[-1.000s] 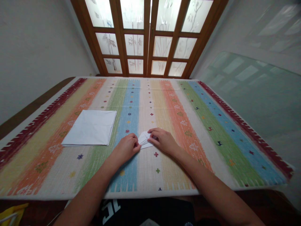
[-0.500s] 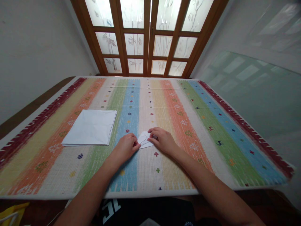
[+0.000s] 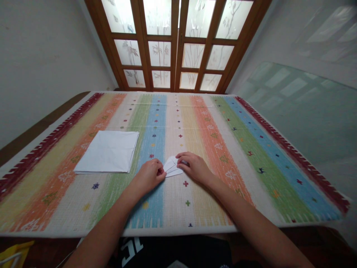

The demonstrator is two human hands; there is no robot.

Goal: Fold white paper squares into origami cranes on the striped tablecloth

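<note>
A small folded piece of white paper lies on the striped tablecloth, close to the middle of the near half. My left hand pinches its left corner between thumb and fingertips. On the opposite side, my right hand has its thumb and index finger closed on the paper's right edge. Crease lines or overlapping flaps show between the two hands. The fingers hide both ends of the paper. Left of my left hand rests a stack of white square paper sheets, apart from the hand.
The striped tablecloth covers a wide table whose near edge runs just before my body. Wooden doors with frosted panes stand beyond the far edge. A glass panel leans at the right wall. Something yellow is at lower left.
Both hands keep almost the same position on the folded paper. The right fingers have shifted very slightly right along its edge, and the whole view has moved a touch.
</note>
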